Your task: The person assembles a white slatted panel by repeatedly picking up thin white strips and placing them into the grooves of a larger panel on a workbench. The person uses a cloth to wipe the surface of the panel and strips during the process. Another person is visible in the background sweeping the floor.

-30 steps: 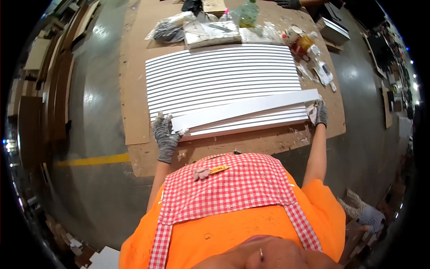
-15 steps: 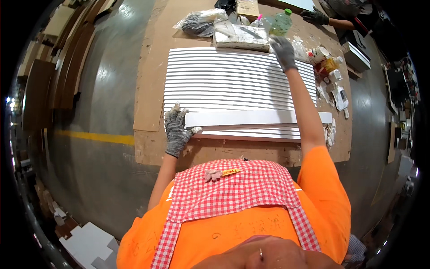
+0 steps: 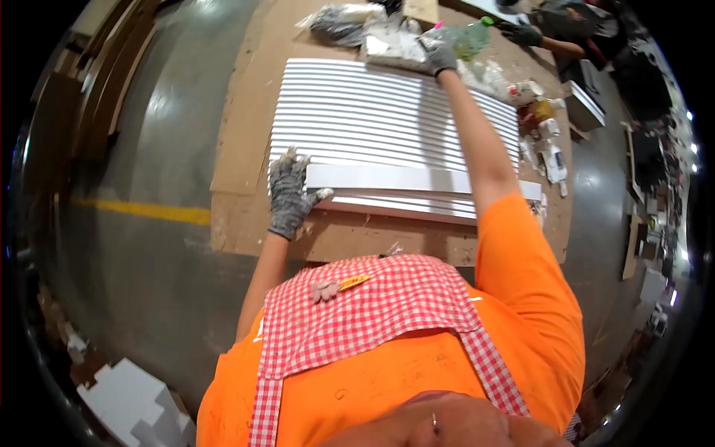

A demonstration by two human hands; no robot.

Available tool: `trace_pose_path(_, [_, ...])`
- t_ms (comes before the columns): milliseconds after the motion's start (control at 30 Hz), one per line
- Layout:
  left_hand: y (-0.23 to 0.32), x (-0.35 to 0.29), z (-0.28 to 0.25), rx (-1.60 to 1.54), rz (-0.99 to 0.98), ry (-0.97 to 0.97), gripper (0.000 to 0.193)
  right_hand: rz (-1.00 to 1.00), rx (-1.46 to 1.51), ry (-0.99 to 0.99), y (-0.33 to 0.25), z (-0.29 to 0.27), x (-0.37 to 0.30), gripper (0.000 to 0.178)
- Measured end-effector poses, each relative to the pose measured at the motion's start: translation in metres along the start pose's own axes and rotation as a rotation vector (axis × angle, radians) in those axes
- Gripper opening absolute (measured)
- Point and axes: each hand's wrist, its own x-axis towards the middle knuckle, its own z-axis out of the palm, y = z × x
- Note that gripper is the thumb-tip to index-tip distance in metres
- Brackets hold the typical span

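Note:
A white panel with many parallel grooves (image 3: 357,112) lies flat on the work table. Across its near part rests a long flat white strip (image 3: 387,177), which extends past the panel's right edge. At the panel's left edge my left hand (image 3: 290,194), in a grey glove with white stains, lies with its fingers spread, close to the strip's left end. My right hand (image 3: 440,58), also gloved in grey, reaches over the panel to a white-smeared block (image 3: 391,46) at the far side. A thin dark tool shows at its fingertips; blur hides whether the fingers hold it.
Beyond the block sit a clear plastic bag with dark contents (image 3: 339,26) and a green-capped bottle (image 3: 473,39). A paper cup (image 3: 526,92) and a yellowish bottle (image 3: 538,113) stand at the right. A co-worker's gloved hand (image 3: 519,33) is at the far right.
My right hand has moved left from beside the green-capped bottle onto the block, where the thin dark tool lay. My left hand stays at the panel's edge. The whole view has shifted slightly.

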Motion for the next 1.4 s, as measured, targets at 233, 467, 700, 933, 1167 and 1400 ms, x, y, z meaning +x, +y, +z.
trace_pose_path(233, [-0.003, -0.003, 0.009, 0.105, 0.019, 0.085, 0.076, 0.610, 1.061, -0.551, -0.198, -0.212, -0.056, 0.011])
trace_pose_path(467, [-0.005, -0.002, 0.014, 0.132, 0.073, 0.111, 0.071, 0.542, 0.419, -0.599, -0.278, -0.261, -0.115, 0.007])
trace_pose_path(700, [-0.002, -0.003, 0.016, 0.139, 0.095, 0.137, 0.069, 0.578, -0.213, -0.490, -0.006, -0.281, -0.281, 0.016])
trace_pose_path(933, [-0.019, -0.005, 0.027, 0.113, 0.122, 0.113, 0.067, 0.734, 0.116, -0.338, 0.037, -0.294, -0.282, 0.016])
trace_pose_path(1167, [-0.031, -0.007, 0.033, -0.405, -0.035, 0.041, 0.079, 0.662, 0.050, -0.478, 0.075, -0.302, -0.304, 0.015])
trace_pose_path(1400, [-0.034, -0.006, 0.036, -0.588, -0.163, -0.012, 0.087, 0.720, 0.226, -0.284, 0.136, -0.316, -0.312, 0.014])
